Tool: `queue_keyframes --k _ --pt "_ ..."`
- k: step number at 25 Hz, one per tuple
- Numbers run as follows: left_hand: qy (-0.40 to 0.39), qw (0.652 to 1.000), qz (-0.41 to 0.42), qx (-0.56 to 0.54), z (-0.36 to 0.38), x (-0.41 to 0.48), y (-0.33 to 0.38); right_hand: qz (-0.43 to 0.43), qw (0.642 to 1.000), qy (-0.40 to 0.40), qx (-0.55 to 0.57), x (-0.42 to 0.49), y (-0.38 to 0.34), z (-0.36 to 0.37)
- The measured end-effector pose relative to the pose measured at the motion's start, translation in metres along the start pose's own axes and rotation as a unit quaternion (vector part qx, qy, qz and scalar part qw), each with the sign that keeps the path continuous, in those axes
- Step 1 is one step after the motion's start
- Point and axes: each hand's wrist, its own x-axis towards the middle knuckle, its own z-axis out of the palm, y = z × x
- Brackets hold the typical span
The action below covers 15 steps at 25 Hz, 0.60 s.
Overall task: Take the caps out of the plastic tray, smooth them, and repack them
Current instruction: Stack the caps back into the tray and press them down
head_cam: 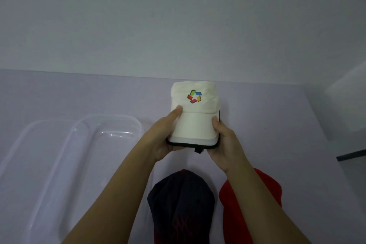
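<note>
- Cream fabric cap with a multicoloured logo and dark-edged brim (195,117): held up above the pale lilac table (79,95), brim toward the viewer.
- Left hand (164,138) and right hand (223,140): each curled round one side of the brim, thumbs on top.
- Clear plastic tray (103,132): at left, apparently emptied.
- Dark navy cap (181,200) and red cap (237,204): lying on the table (already out).
- Step, as judged: smoothing the cream cap; next, flatten its creased crown, then repack.

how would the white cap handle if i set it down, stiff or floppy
The white cap probably feels light: the left hand and right hand hold it up by the brim edges alone. The brim looks flat and likely stiff; the wrinkled crown seems soft and may sag.
</note>
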Motion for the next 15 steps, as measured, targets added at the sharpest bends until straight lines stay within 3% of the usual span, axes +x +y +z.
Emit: queue_keyframes --k 3,5,11,15 --pt "0.012 0.997 0.039 -0.064 -0.009 0.019 -0.013 0.088 0.987 0.039 -0.129 0.012 0.006 -0.007" --pt "0.0 0.999 0.034 -0.043 -0.016 0.033 -0.023 0.113 0.978 0.026 -0.172 0.018 0.009 -0.014" --pt "0.016 0.996 0.013 0.091 -0.029 0.06 -0.054 0.158 0.951 0.02 -0.265 0.039 0.02 -0.039" --pt "0.083 0.958 0.05 0.27 -0.029 0.069 -0.065 0.141 0.887 0.037 -0.438 0.042 0.019 -0.045"
